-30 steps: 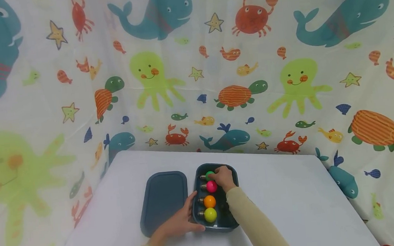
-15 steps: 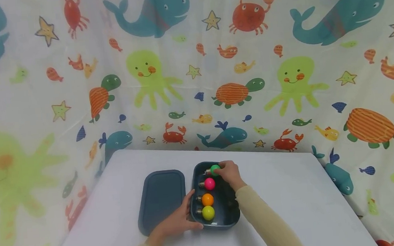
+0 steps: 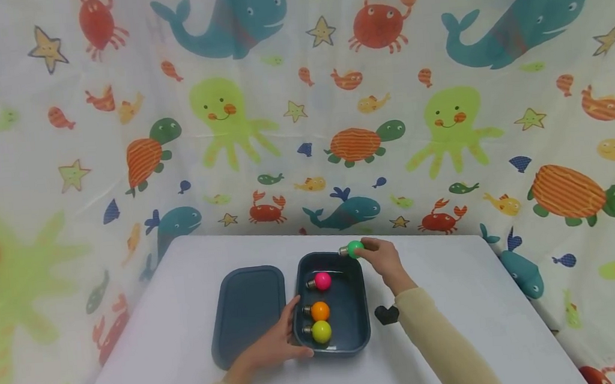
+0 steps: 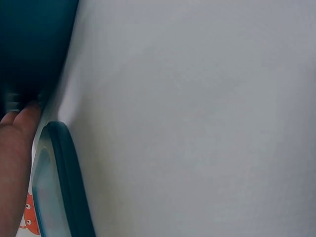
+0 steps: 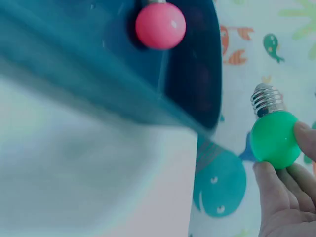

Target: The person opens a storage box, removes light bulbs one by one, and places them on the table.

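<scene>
My right hand (image 3: 386, 259) pinches a green light bulb (image 3: 355, 249) by its round globe, just above the far right corner of the dark blue-teal box (image 3: 351, 300). In the right wrist view, thumb and fingertips touch the green globe, and its silver screw base points away from the palm. Inside the box lie a pink bulb (image 3: 323, 280), an orange bulb (image 3: 320, 311) and a yellow bulb (image 3: 321, 332), their bases toward the left. My left hand (image 3: 273, 344) rests against the box's near left corner, fingers extended along the side and thumb at the front.
A flat dark blue lid-like tray (image 3: 249, 311) lies left of the box on the white table (image 3: 446, 301). A curtain (image 3: 302, 126) printed with sea animals stands behind and beside the table. A dark heart-shaped patch (image 3: 386, 314) shows near the right sleeve.
My right hand has lifted the green bulb from the box's far end and moved it rightward, up over the far right corner. My left hand stays at the box.
</scene>
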Available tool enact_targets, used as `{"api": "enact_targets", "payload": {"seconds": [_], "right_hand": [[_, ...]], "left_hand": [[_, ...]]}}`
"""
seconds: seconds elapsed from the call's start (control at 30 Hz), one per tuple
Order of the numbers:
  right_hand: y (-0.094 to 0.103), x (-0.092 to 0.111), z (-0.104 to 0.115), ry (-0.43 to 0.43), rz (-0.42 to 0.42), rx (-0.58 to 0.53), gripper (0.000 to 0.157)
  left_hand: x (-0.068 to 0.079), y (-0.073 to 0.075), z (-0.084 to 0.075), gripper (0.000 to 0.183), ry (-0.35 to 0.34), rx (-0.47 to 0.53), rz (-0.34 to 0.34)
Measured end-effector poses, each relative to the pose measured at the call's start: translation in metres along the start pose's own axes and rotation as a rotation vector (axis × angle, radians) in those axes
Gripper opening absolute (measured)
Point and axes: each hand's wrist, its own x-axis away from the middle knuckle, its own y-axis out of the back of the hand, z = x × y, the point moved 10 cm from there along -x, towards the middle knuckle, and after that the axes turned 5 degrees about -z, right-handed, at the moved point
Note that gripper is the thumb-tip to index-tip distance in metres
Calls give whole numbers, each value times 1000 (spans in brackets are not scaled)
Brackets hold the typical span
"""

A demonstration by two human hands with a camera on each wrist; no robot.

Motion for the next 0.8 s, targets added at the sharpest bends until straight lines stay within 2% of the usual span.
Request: {"api": "enact_targets", "payload": {"seconds": [0.23, 0.53, 0.8], "right_hand": [[37, -5, -21, -45, -27, -60, 57], [84, -9, -76, -161, -83, -99, 61], [95, -8, -113, -237, -111, -50, 61]], "left_hand": [[-1, 1, 2, 112, 2, -7, -3], [-2, 1, 3, 112, -7, -18, -1], [-2, 2, 5, 113, 5, -16, -4]]}}
